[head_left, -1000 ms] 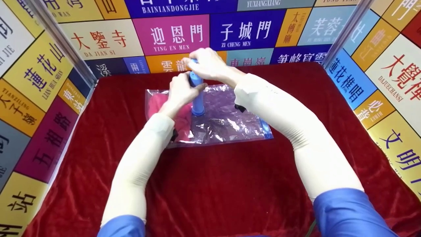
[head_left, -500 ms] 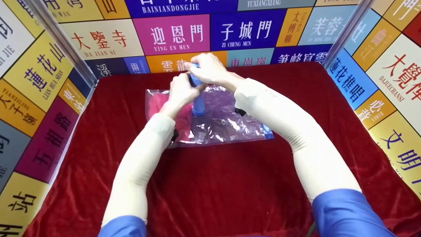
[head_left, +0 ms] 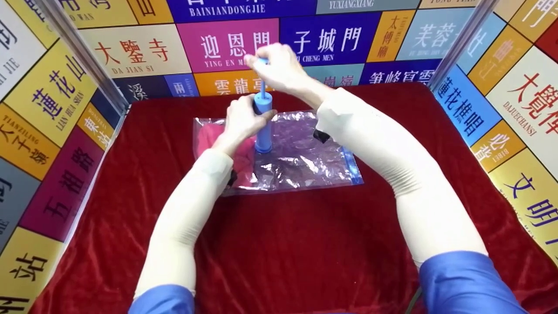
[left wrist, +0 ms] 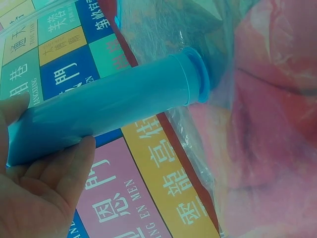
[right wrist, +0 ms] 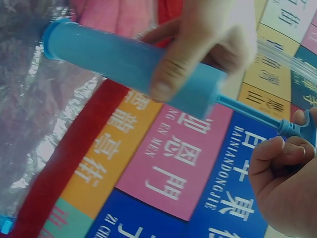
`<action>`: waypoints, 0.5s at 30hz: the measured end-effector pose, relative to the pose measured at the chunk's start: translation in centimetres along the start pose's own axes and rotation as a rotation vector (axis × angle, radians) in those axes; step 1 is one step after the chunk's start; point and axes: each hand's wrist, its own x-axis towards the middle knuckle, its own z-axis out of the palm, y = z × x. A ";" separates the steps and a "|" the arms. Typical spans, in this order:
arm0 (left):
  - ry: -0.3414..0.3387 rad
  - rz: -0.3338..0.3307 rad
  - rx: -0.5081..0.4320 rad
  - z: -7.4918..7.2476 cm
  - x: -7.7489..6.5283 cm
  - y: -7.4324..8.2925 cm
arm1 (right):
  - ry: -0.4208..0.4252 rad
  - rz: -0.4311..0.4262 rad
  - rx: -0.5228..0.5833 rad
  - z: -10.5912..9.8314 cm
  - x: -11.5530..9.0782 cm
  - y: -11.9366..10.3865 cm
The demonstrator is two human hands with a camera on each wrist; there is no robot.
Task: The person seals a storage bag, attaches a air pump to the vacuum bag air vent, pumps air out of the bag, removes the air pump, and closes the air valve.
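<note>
A blue hand pump (head_left: 263,131) stands upright on a clear plastic storage bag (head_left: 301,161), its flared base against the film. My left hand (head_left: 244,117) grips the pump's barrel near the top, fingers and thumb wrapped round it. Above it, my right hand (head_left: 281,65) holds the pump's handle, and the thin rod shows between handle and barrel. In the right wrist view the curled fingers of the right hand (right wrist: 285,168) hook the blue handle (right wrist: 302,129). Folded pink cloth (head_left: 209,139) fills the left part of the bag.
The bag lies on a table covered with dark red velvet cloth (head_left: 305,244). A blue strip (head_left: 352,168) runs along the bag's right edge. Printed panels with large characters (head_left: 226,43) wall the table at the back and both sides, joined by metal corner posts (head_left: 457,39).
My right hand went down with the handle, then rose well above the barrel, drawing the rod out. My left hand and the bag stay in nearly the same place.
</note>
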 end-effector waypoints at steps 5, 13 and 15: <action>0.003 -0.001 0.003 -0.2 -0.1 -0.1 | 0.059 -0.046 0.024 -1.7 0.3 -1.9; -0.027 -0.023 0.006 -0.4 -0.3 0.2 | 0.137 -0.086 0.025 -4.4 0.1 -5.1; -0.035 -0.025 0.006 -0.5 -0.3 0.2 | 0.143 -0.086 -0.007 -4.9 0.1 -5.9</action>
